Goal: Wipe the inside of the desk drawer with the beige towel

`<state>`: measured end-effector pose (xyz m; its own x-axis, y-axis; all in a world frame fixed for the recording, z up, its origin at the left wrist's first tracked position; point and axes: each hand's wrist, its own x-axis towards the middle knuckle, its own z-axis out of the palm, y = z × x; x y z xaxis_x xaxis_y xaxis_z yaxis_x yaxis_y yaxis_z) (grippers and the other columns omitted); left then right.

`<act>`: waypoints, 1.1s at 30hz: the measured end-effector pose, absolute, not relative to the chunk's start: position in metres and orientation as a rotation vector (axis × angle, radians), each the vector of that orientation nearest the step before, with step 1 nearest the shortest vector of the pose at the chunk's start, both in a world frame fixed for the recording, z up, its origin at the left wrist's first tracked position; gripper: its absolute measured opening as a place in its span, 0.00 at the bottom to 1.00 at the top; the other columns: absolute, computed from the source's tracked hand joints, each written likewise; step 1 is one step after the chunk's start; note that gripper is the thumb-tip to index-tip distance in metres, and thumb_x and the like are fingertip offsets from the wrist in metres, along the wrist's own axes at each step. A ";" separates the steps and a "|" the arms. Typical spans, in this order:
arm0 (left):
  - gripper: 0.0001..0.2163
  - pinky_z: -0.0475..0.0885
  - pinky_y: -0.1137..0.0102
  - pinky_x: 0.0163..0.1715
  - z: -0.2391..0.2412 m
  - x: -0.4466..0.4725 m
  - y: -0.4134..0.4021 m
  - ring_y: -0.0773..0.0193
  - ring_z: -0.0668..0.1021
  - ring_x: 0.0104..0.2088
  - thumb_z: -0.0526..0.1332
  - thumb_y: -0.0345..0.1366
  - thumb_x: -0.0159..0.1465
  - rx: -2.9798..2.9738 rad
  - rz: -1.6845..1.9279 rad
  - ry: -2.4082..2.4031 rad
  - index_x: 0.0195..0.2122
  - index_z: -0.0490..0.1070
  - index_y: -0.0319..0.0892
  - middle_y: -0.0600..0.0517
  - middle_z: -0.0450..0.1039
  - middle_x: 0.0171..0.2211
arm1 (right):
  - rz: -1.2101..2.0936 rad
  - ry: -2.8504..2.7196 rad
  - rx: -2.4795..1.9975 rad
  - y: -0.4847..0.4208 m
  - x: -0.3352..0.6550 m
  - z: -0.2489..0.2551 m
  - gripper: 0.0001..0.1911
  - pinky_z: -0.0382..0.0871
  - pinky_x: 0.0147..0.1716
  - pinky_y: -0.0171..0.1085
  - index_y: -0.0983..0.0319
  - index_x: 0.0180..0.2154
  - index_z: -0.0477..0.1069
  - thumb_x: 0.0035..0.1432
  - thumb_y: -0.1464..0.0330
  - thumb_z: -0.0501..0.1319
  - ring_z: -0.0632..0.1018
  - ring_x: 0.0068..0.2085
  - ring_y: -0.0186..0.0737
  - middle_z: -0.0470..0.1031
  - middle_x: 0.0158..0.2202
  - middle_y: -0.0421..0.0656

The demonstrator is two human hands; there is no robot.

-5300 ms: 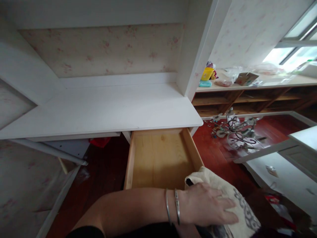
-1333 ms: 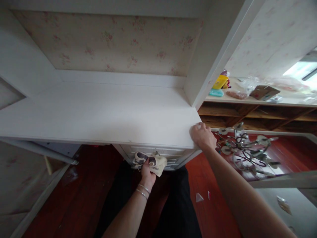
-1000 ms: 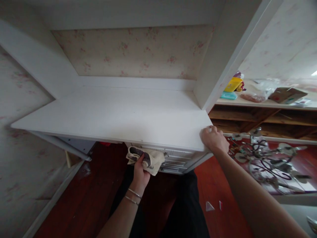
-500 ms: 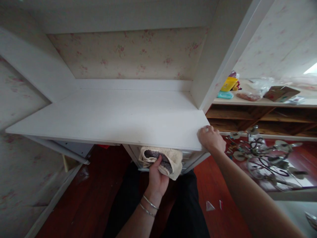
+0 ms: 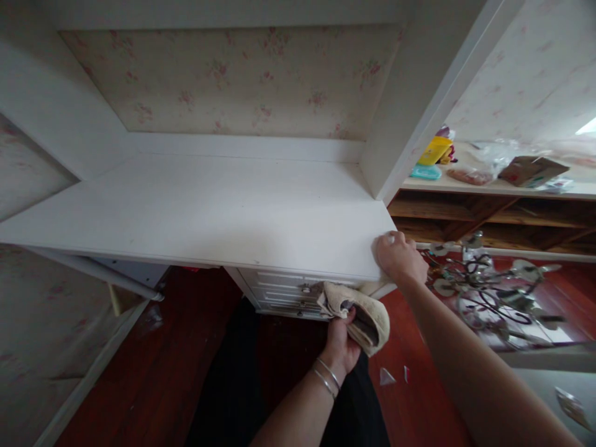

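Note:
My left hand (image 5: pixel 343 344), with two bracelets at its wrist, grips a folded beige cloth (image 5: pixel 379 313) with a grey inner side. The cloth is at the front of the white drawers (image 5: pixel 279 292), beside their right end and just below the desktop edge. My right hand (image 5: pixel 401 257) rests at the front right corner of the white desk (image 5: pixel 223 211), its fingers curled over the edge and partly hidden. A drawer knob (image 5: pixel 305 288) shows left of the cloth.
White uprights and flowered wallpaper (image 5: pixel 223 81) frame the desktop. At right, a low shelf unit (image 5: pixel 433 211) carries a cardboard box (image 5: pixel 531 171), a yellow container (image 5: pixel 435 151) and plastic bags. A chandelier (image 5: pixel 503 292) lies beyond my right arm. Small clear scraps (image 5: pixel 386 376) lie on the red floor.
My left hand has moved right along the drawer front with the cloth, uncovering drawer knobs. My right hand has stayed at the desk corner. The view has shifted slightly.

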<state>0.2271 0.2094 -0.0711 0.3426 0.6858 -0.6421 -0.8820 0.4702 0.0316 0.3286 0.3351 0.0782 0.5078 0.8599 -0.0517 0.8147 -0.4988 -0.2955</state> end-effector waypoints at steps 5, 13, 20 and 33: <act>0.06 0.78 0.66 0.40 -0.105 0.215 0.213 0.60 0.82 0.37 0.61 0.30 0.64 -0.424 1.114 0.710 0.40 0.74 0.33 0.41 0.79 0.40 | 0.294 -1.411 -2.523 0.336 0.328 0.079 0.29 0.66 0.50 0.60 0.56 0.61 0.63 0.65 0.53 0.42 0.72 0.54 0.64 0.67 0.57 0.57; 0.07 0.78 0.67 0.41 -0.118 0.126 0.224 0.63 0.82 0.36 0.62 0.26 0.62 -0.438 1.373 0.870 0.42 0.73 0.37 0.46 0.79 0.38 | 0.270 -1.418 -2.514 0.337 0.330 0.075 0.32 0.67 0.49 0.60 0.57 0.61 0.63 0.65 0.51 0.40 0.73 0.53 0.66 0.67 0.57 0.58; 0.10 0.79 0.64 0.44 -0.066 0.069 0.220 0.59 0.82 0.39 0.61 0.24 0.61 -0.295 1.492 0.820 0.44 0.74 0.37 0.45 0.80 0.41 | 0.280 -1.424 -2.510 0.336 0.331 0.074 0.33 0.66 0.48 0.60 0.57 0.62 0.63 0.64 0.51 0.41 0.73 0.53 0.66 0.66 0.59 0.59; 0.22 0.76 0.65 0.49 0.096 0.020 0.180 0.58 0.78 0.50 0.70 0.25 0.50 0.551 1.969 1.524 0.47 0.73 0.46 0.52 0.77 0.47 | 0.299 -1.449 -2.511 0.330 0.329 0.079 0.33 0.67 0.47 0.60 0.57 0.61 0.64 0.65 0.52 0.38 0.73 0.53 0.66 0.67 0.57 0.59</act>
<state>0.0201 0.1797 0.0964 -0.7449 0.6666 -0.0278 -0.1941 -0.1767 0.9649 0.3288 0.3304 0.0789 0.4911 0.8689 -0.0627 0.8227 -0.4862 -0.2945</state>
